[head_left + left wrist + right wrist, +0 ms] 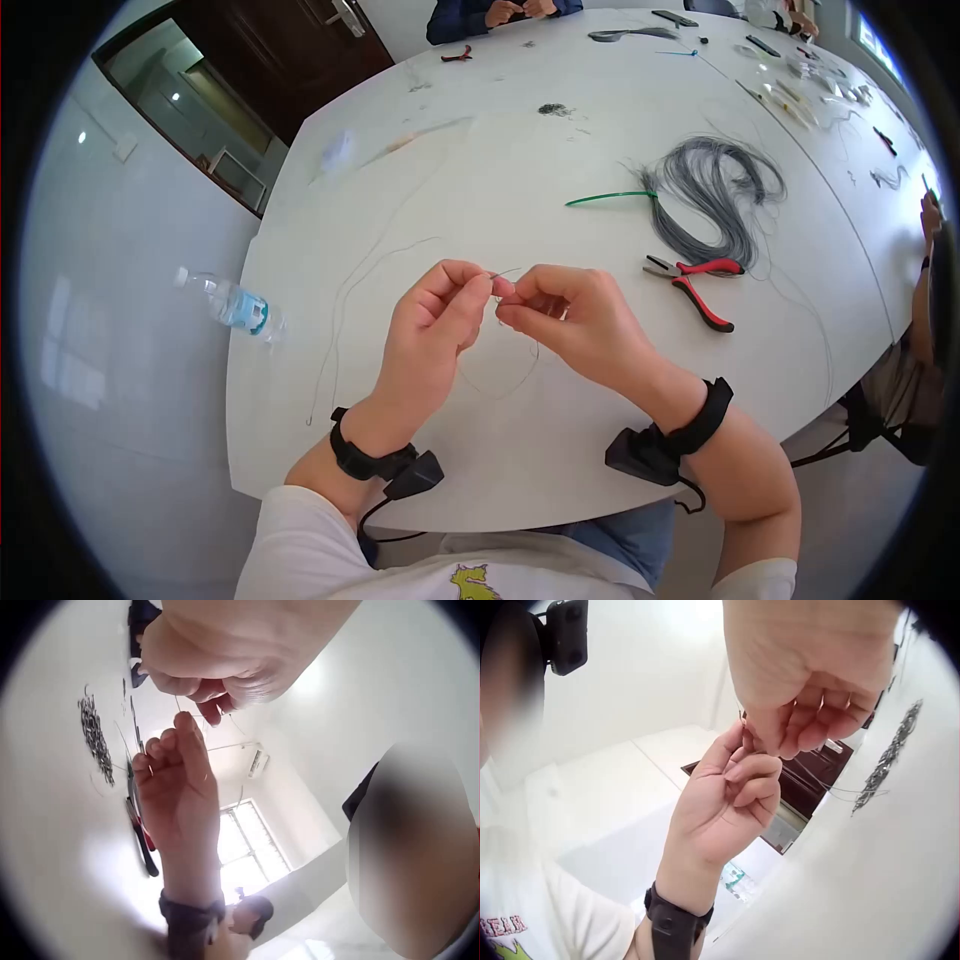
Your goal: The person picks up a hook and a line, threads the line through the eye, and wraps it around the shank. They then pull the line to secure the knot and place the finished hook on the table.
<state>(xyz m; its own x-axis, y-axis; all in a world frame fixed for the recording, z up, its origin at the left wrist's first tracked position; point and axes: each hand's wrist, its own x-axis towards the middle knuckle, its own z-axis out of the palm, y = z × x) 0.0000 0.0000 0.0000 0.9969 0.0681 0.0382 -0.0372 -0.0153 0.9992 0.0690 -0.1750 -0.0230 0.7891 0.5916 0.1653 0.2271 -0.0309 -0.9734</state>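
Observation:
My left hand (440, 315) and right hand (580, 315) meet fingertip to fingertip over the near part of the white table (470, 470). Each pinches a thin line between thumb and forefinger. A short end of the thin line (508, 271) sticks out above the fingertips, and a faint loop hangs below toward the tabletop. In the right wrist view, the fingertips of the left hand (727, 802) touch those of the right hand (810, 690). The fingers hide the spot where the line is gripped.
Red-handled pliers (700, 288) lie open at right, below a grey strand bundle (690, 235) with a green cable tie (605, 198). A plastic bottle (235, 305) lies left. Loose line (340, 300) trails beside the left hand. Small dark metal pieces (553, 109) are heaped farther back. Another person (505, 15) sits opposite.

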